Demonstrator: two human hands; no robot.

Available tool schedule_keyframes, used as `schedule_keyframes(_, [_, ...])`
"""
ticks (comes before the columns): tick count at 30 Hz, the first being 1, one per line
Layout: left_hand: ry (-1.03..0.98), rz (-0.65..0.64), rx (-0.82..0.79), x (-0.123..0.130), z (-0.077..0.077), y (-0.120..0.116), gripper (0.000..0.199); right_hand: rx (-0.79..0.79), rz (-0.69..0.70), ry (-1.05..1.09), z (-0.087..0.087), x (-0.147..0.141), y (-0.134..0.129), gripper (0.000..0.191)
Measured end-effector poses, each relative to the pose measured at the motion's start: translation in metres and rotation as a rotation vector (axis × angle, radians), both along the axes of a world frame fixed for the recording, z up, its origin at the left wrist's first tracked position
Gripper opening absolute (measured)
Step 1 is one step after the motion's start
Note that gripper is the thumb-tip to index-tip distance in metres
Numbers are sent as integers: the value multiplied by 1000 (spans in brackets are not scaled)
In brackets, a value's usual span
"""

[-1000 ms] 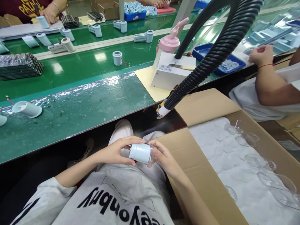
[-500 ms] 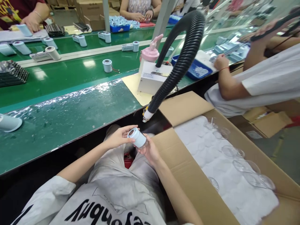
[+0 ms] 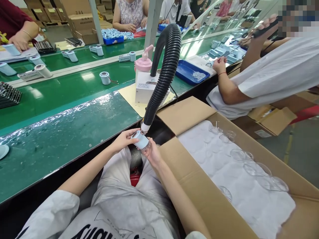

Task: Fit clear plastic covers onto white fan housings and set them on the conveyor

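Observation:
A light blue cylindrical part (image 3: 141, 140) with a clear piece at its lower end is held between my two hands above my lap. My left hand (image 3: 126, 140) grips its upper left side, thumb across the front. Round the clear lower end are the fingers of my right hand (image 3: 152, 152). The tip of a black corrugated hose (image 3: 163, 73) is right at the part's upper end; whether they touch is hard to tell. The hose rises from a white box-shaped device (image 3: 147, 87) on the bench.
An open carton (image 3: 199, 186) with white lining and clear round pieces (image 3: 238, 154) stands at my right. Blue cylindrical parts (image 3: 105, 78) sit on the green conveyor (image 3: 74, 83). A blue tray (image 3: 190, 72) lies beyond the hose. Other people work across and at right.
My hands have brought the blue part up to the hose tip, where a gap was before. The camera view has shifted, and the bench items appear further left.

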State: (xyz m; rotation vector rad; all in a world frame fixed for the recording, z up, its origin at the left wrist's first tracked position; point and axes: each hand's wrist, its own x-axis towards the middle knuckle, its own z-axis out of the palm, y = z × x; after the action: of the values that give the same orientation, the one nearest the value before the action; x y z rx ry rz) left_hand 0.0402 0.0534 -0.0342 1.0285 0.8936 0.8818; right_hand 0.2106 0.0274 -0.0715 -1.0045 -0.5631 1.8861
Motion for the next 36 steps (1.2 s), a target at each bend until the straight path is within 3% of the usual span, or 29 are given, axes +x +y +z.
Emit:
schedule_keyframes(8, [5, 15, -16, -10, 7, -11, 75, 23, 103, -28, 10, 1, -5, 47])
schedule_keyframes(14, [-49, -46, -44, -12, 10, -32, 69, 37, 149, -86, 26, 15, -28, 60])
schedule_keyframes(24, [-32, -124, 92, -13, 42, -71, 67, 129, 198, -225, 65, 31, -61, 59])
schedule_keyframes(29, [-25, 26, 152, -18, 49, -83, 61, 161, 58, -262, 72, 48, -68, 53])
schedule_keyframes(33, [-50, 140, 105, -16, 56, -95, 57, 96, -240, -343, 70, 76, -76, 53])
schedule_keyframes(36, [-58, 133, 28, -10, 62, -103, 58, 23, -471, -438, 66, 109, -95, 58])
